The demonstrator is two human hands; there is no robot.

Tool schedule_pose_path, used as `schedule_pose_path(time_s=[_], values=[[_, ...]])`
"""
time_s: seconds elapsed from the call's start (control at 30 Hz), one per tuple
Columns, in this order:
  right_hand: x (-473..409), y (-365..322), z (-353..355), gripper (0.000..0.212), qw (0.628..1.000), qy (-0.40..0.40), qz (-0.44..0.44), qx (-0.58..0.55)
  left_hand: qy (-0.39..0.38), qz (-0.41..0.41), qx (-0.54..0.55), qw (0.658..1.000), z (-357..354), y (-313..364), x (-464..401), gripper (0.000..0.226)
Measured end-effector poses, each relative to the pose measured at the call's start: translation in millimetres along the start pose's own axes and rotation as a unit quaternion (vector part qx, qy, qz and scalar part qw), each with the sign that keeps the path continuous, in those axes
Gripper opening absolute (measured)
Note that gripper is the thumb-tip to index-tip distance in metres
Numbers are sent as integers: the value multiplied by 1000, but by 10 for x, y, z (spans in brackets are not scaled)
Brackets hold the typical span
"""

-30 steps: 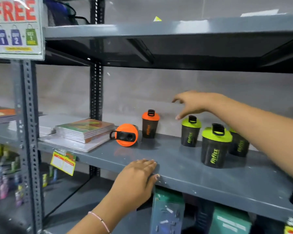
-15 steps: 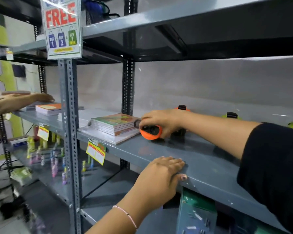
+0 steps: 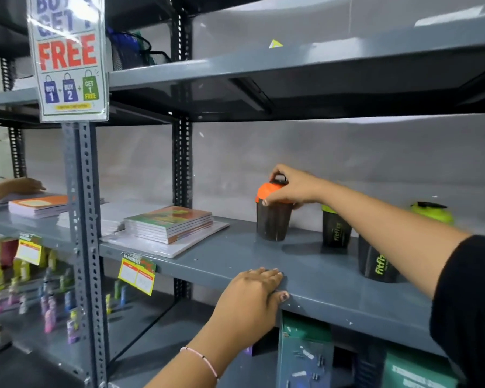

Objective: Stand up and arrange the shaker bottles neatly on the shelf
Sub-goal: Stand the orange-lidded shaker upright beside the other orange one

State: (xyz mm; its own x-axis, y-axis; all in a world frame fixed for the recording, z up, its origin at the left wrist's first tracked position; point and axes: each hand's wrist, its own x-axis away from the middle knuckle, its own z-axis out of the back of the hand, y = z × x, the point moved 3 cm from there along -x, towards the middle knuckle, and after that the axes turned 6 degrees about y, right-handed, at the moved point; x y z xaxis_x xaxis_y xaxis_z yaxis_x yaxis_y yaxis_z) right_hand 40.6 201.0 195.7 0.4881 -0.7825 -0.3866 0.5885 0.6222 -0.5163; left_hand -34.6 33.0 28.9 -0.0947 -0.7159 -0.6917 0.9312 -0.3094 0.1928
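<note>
A dark shaker bottle with an orange lid (image 3: 272, 219) stands upright on the grey shelf (image 3: 230, 259). My right hand (image 3: 290, 189) grips its lid from above. To its right stands a green-lidded shaker (image 3: 336, 229), and another (image 3: 377, 266) is nearer the front, partly hidden by my right forearm. A third green lid (image 3: 431, 212) shows behind that arm. My left hand (image 3: 252, 294) lies flat on the shelf's front edge, holding no bottle.
Stacked notebooks (image 3: 168, 224) lie left of the bottles. A slotted steel post (image 3: 81, 219) carries a "FREE" sign (image 3: 67, 57). Another person's hand (image 3: 25, 186) rests on books at far left. Small bottles (image 3: 48, 303) and boxes (image 3: 305, 357) fill the lower shelves.
My right hand reached left, took the orange-lidded bottle that lay on its side and stood it upright. My left hand stayed on the shelf edge.
</note>
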Motion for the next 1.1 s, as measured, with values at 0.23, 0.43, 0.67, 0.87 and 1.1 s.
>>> schedule_pose_path(time_s=[0.23, 0.43, 0.67, 0.87, 1.1], values=[[122, 151, -146, 63, 995, -57, -59, 63, -5, -6, 1, 1000, -11, -14, 2, 44], [98, -56, 137, 81, 946, -187, -73, 254, -7, -14, 5, 1000, -9, -31, 2, 45], [24, -174, 192, 50, 965, -163, -17, 203, -8, -22, -10, 1000, -38, -52, 10, 45], [-62, -204, 82, 35, 971, -106, -2, 215, -7, -25, -27, 999, -67, -66, 3, 44], [-109, -289, -29, 35, 973, -27, -59, 220, 13, -38, -25, 999, -94, -94, 9, 45]])
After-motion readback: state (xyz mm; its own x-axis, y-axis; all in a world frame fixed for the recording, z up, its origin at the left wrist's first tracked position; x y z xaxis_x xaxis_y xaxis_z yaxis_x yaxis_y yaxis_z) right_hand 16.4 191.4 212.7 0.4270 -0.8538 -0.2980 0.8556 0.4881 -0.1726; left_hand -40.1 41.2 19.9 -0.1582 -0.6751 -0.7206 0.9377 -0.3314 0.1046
